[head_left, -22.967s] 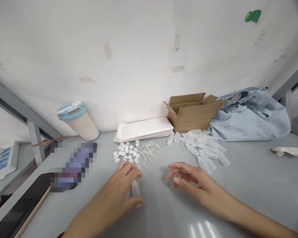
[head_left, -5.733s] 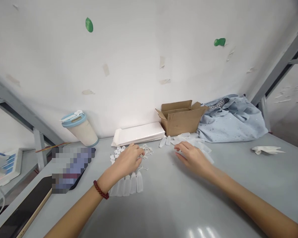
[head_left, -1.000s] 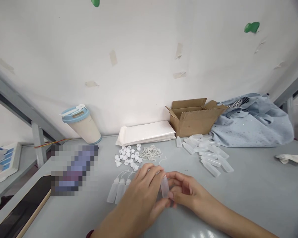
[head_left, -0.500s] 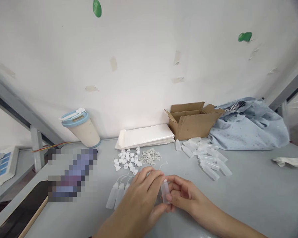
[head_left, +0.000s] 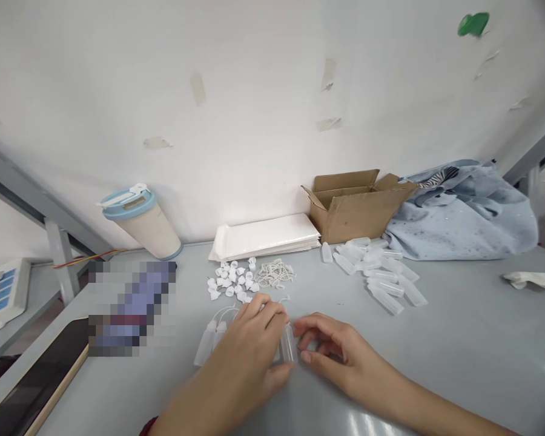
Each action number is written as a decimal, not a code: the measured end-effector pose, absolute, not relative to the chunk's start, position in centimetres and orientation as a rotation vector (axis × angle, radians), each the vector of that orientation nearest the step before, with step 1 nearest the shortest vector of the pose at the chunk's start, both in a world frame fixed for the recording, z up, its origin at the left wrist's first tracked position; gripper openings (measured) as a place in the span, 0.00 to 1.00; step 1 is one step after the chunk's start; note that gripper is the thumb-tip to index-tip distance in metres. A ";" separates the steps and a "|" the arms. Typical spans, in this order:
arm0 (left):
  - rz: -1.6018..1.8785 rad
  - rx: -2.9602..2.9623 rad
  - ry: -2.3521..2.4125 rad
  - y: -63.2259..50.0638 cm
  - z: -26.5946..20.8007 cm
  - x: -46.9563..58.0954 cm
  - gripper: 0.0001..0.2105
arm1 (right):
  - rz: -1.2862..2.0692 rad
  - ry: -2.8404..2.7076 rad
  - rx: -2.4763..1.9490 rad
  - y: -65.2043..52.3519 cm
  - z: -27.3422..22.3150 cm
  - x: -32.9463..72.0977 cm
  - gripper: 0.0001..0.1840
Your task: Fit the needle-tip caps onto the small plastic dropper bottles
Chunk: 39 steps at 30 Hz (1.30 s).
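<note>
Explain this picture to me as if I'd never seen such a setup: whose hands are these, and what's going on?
There is no machine here: a person works bare-handed, and a camera worn on the head looks forward and down, so the picture is roughly their own view. On the grey table lie loose translucent bottles, white caps and off-white strips. A tumbler, white envelopes and a cardboard box stand or lie behind. The left hand holds one bottle between fingers and thumb, beside partly hidden strapped bottles. The right hand is half curled close by, holding nothing visible.
</note>
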<state>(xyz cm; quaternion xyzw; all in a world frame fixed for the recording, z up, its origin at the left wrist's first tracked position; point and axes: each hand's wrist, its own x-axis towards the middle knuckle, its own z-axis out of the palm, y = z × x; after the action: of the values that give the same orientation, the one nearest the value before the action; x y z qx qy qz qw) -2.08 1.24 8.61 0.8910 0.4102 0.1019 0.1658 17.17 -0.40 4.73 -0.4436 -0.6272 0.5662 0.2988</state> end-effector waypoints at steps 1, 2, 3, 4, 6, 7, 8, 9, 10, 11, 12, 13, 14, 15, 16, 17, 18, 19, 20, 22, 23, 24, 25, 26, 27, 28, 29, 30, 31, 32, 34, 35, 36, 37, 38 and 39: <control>0.246 2.530 1.176 1.3 8.7 -2.1 0.13 | 1.476 -1.696 -1.191 -0.5 4.7 17.2 0.16; 0.206 2.525 1.179 1.3 8.8 -2.0 0.13 | 1.453 -1.727 -1.197 -0.5 4.7 17.2 0.16; 0.174 2.522 1.178 1.4 8.9 -1.9 0.12 | 1.433 -1.759 -1.199 -0.6 4.8 17.2 0.16; 0.148 2.519 1.178 1.4 8.9 -1.8 0.13 | 1.417 -1.792 -1.198 -0.6 4.8 17.2 0.17; 0.119 2.516 1.179 1.5 9.0 -1.7 0.13 | 1.398 -1.849 -1.200 -0.7 4.9 17.3 0.19; 0.109 2.513 1.178 1.5 9.0 -1.7 0.13 | 1.392 -1.872 -1.204 -0.7 5.0 17.3 0.19; 0.104 2.509 1.180 1.5 9.0 -1.7 0.13 | 1.389 -1.893 -1.206 -0.7 5.1 17.3 0.20; 0.101 2.503 1.181 1.5 8.9 -1.8 0.13 | 1.389 -1.910 -1.204 -0.7 5.3 17.3 0.20; 0.101 2.497 1.183 1.5 8.8 -1.9 0.13 | 1.387 -1.924 -1.197 -0.7 5.4 17.3 0.20; 0.106 2.491 1.183 1.5 8.8 -2.0 0.13 | 1.385 -1.936 -1.186 -0.7 5.5 17.4 0.21; 0.115 2.486 1.182 1.5 8.7 -2.1 0.13 | 1.383 -1.942 -1.176 -0.7 5.6 17.4 0.21; 0.125 2.483 1.181 1.5 8.6 -2.2 0.14 | 1.383 -1.944 -1.169 -0.7 5.6 17.4 0.21; 0.131 2.481 1.181 1.5 8.5 -2.3 0.14 | 1.386 -1.943 -1.165 -0.7 5.6 17.4 0.21; 0.133 2.482 1.182 1.5 8.4 -2.3 0.15 | 1.389 -1.940 -1.167 -0.6 5.6 17.4 0.21; 0.132 2.484 1.181 1.5 8.4 -2.4 0.15 | 1.393 -1.936 -1.169 -0.6 5.5 17.4 0.21; 0.130 2.488 1.181 1.5 8.4 -2.4 0.16 | 1.396 -1.933 -1.168 -0.6 5.5 17.4 0.22; 0.128 2.493 1.183 1.5 8.3 -2.4 0.16 | 1.396 -1.930 -1.165 -0.6 5.4 17.4 0.22; 0.126 2.497 1.184 1.5 8.3 -2.4 0.16 | 1.394 -1.929 -1.162 -0.6 5.4 17.5 0.21; 0.127 2.501 1.186 1.5 8.3 -2.3 0.16 | 1.392 -1.928 -1.162 -0.6 5.3 17.5 0.21; 0.145 2.509 1.188 1.5 8.3 -2.3 0.16 | 1.388 -1.928 -1.171 -0.7 5.3 17.5 0.21; 0.159 2.511 1.183 1.6 8.3 -2.4 0.16 | 1.386 -1.930 -1.174 -0.8 5.3 17.5 0.20; 0.178 2.511 1.173 1.7 8.3 -2.4 0.16 | 1.382 -1.929 -1.170 -0.8 5.3 17.5 0.20; 0.206 2.509 1.167 1.8 8.2 -2.5 0.16 | 1.378 -1.929 -1.160 -0.8 5.3 17.5 0.19; 0.242 2.506 1.170 1.9 8.1 -2.6 0.16 | 1.368 -1.929 -1.147 -0.7 5.3 17.5 0.18; 0.284 2.502 1.181 2.1 8.0 -2.7 0.16 | 1.352 -1.930 -1.135 -0.5 5.3 17.5 0.18; 0.331 2.502 1.197 2.3 7.8 -2.7 0.16 | 1.327 -1.931 -1.123 -0.3 5.3 17.6 0.17; 0.382 2.506 1.214 2.5 7.7 -2.8 0.16 | 1.291 -1.931 -1.121 0.1 5.3 17.8 0.16; 0.427 2.515 1.230 2.7 7.5 -2.9 0.15 | 1.241 -1.934 -1.127 0.5 5.3 18.1 0.16; 0.459 2.529 1.241 2.9 7.4 -2.9 0.14 | 1.171 -1.940 -1.140 1.1 5.2 18.5 0.15; 0.478 2.546 1.249 3.1 7.3 -3.0 0.14 | 1.081 -1.952 -1.168 1.8 5.1 19.0 0.14; 0.482 2.584 1.276 3.4 7.0 -3.0 0.15 | 0.799 -2.010 -1.231 3.4 4.8 20.1 0.15; 0.471 2.600 1.293 3.5 6.8 -3.1 0.16 | 0.585 -2.057 -1.246 4.3 4.5 20.7 0.16; 0.456 2.614 1.306 3.6 6.7 -3.1 0.17 | 0.370 -2.108 -1.255 5.2 4.3 21.3 0.18; 0.439 2.625 1.313 3.6 6.6 -3.1 0.17 | 0.187 -2.173 -1.267 6.0 4.0 21.9 0.19; 0.418 2.631 1.316 3.7 6.5 -3.1 0.17 | 0.030 -2.236 -1.291 6.7 3.8 22.4 0.20; 0.397 2.636 1.314 3.8 6.4 -3.1 0.17 | -0.101 -2.275 -1.344 7.2 3.6 22.8 0.22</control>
<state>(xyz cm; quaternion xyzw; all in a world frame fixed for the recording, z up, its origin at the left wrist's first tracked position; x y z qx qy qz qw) -3.10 3.77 6.43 0.8837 0.4407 0.1329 0.0847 22.76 7.22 3.57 -0.4925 -0.8340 -0.0372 0.2460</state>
